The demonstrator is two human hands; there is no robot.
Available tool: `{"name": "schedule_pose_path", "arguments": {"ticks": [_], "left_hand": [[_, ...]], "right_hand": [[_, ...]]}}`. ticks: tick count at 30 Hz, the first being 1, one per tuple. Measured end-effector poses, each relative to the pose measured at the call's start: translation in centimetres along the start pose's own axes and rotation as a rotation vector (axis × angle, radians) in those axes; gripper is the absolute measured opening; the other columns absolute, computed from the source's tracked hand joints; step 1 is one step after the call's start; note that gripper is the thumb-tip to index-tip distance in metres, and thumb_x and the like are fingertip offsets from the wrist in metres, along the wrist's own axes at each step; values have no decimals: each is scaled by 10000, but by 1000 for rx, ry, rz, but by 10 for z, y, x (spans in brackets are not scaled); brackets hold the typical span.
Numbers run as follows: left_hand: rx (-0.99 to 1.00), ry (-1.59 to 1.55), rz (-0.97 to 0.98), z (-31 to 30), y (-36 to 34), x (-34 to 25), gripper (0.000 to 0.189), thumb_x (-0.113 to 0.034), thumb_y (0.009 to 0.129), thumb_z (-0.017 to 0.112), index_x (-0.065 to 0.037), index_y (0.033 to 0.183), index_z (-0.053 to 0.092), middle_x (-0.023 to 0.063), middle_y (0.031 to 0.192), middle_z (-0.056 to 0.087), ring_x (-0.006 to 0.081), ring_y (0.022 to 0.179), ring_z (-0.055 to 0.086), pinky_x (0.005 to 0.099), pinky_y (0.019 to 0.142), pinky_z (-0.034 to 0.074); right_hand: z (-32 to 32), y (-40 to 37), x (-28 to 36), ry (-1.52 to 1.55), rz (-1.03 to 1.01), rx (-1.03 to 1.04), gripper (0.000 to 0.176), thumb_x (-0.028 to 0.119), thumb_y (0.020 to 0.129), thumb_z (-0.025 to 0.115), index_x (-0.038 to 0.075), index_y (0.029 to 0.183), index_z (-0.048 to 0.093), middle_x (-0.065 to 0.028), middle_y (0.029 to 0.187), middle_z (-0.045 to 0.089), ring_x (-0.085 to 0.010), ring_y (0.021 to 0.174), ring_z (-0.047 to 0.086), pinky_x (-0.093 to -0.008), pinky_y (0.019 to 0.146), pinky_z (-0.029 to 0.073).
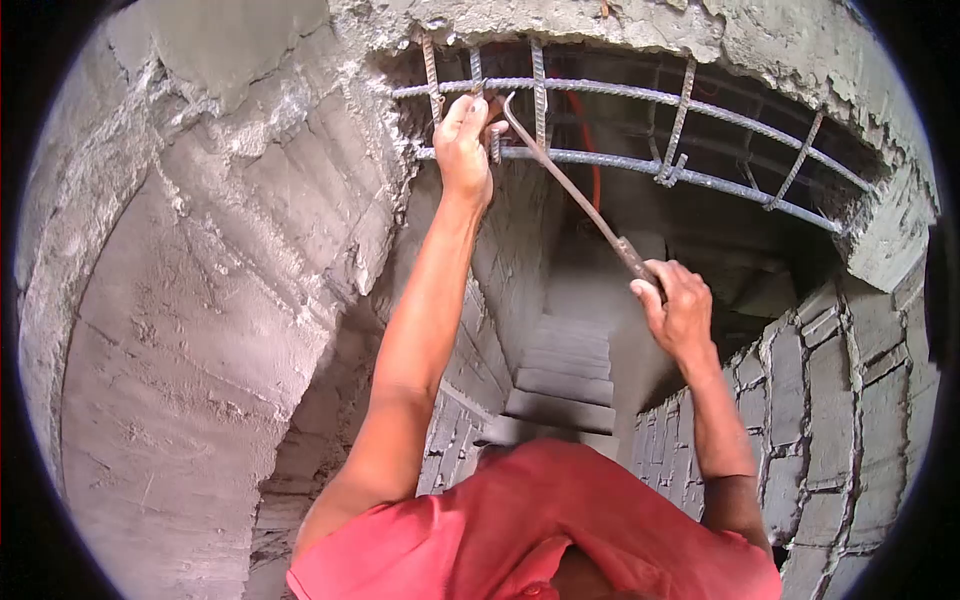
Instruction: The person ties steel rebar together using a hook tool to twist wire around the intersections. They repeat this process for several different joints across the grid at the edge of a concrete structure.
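My left hand (466,150) reaches up to the left end of the rebar cage, its fingers curled around a short vertical rebar (476,66) near the upper long bar (620,91). Any tie wire between those fingers is too small to make out. In my right hand (680,308), lower and to the right, is the handle of a long rusty metal rod with a hooked tip, a rebar tying hook (575,192). It slants up to the left, and its curved tip lies close beside my left fingers. A lower long bar (600,158) runs below the upper one.
Rough concrete (640,25) edges the opening above the bars. A plastered wall (190,330) stands at left, and a brick wall (830,400) at lower right. Steps (560,385) descend below me. Behind the bars hangs an orange cable (596,185).
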State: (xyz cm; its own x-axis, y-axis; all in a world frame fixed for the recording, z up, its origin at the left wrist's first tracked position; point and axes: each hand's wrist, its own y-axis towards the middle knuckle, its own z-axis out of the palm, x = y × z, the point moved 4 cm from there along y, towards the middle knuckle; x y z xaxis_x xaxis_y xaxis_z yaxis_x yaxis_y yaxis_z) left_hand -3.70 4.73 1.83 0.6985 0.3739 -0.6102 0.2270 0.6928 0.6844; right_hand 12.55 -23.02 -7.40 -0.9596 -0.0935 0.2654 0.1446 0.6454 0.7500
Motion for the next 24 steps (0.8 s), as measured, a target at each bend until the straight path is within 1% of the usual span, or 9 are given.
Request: {"name": "schedule_pose_path", "arguments": {"ticks": [4, 8, 12, 14, 18, 19, 21, 23, 24], "left_hand": [[1, 119, 59, 3, -3, 0, 196, -157, 985, 566, 5, 1091, 599, 71, 1043, 678, 131, 960, 652, 275, 778, 508], [-33, 96, 18, 1, -3, 1, 171, -137, 972, 588, -4, 1079, 599, 37, 979, 648, 119, 939, 644, 269, 771, 495], [-27, 116, 89, 6, -5, -4, 162, -135, 973, 587, -4, 1066, 603, 40, 975, 648, 116, 931, 641, 272, 761, 505], [-67, 145, 56, 6, -6, -4, 224, -152, 962, 619, 16, 1110, 624, 52, 1001, 672, 88, 861, 606, 266, 769, 518], [-57, 162, 61, 5, -5, -2, 255, -144, 933, 678, 23, 1115, 615, 39, 972, 660, 82, 824, 610, 250, 743, 536], [-55, 163, 61, 4, -4, 0, 255, -144, 933, 678, 23, 1115, 615, 39, 972, 660, 82, 824, 610, 250, 743, 536], [-42, 234, 73, 4, -5, 0, 234, -158, 966, 611, -4, 1142, 612, 69, 1050, 680, 126, 918, 636, 293, 808, 531], [-44, 248, 60, 3, -7, -1, 242, -163, 963, 618, -6, 1148, 610, 64, 1049, 678, 121, 918, 632, 290, 809, 530], [-47, 259, 52, 4, -6, -2, 250, -168, 960, 625, -9, 1153, 609, 59, 1048, 675, 115, 917, 628, 287, 810, 528]], "right_hand": [[-22, 29, -9, -33, -36, 139, 279, 309, 883, 680, 46, 972, 657, -116, 836, 661, -322, 765, 648, -424, 666, 479], [-29, 45, -14, -33, -105, 137, 282, 310, 884, 679, 42, 970, 665, -121, 884, 685, -319, 814, 667, -425, 688, 487], [-39, 60, -14, -80, -149, 118, 280, 308, 886, 678, 44, 977, 663, -121, 880, 683, -317, 812, 664, -426, 679, 480], [-43, 66, -14, -113, -164, 132, 279, 306, 886, 676, 48, 990, 660, -117, 862, 674, -310, 808, 659, -421, 671, 468], [-46, 67, -18, -136, -168, 113, 281, 307, 884, 675, 53, 1005, 660, -111, 849, 662, -303, 794, 650, -412, 664, 458], [-49, 69, -18, -164, -187, 100, 281, 308, 886, 673, 54, 1004, 660, -109, 850, 659, -302, 790, 646, -412, 668, 458], [-54, 73, -21, -190, -205, 89, 280, 310, 887, 670, 55, 1003, 660, -107, 850, 656, -302, 786, 641, -411, 672, 457], [-60, 80, -25, -212, -251, 108, 278, 310, 890, 666, 55, 1000, 659, -110, 855, 653, -305, 788, 636, -417, 672, 457], [-64, 84, -23, -221, -273, 109, 281, 287, 872, 692, 40, 1003, 664, -121, 838, 642, -307, 783, 631, -405, 684, 452]]}}
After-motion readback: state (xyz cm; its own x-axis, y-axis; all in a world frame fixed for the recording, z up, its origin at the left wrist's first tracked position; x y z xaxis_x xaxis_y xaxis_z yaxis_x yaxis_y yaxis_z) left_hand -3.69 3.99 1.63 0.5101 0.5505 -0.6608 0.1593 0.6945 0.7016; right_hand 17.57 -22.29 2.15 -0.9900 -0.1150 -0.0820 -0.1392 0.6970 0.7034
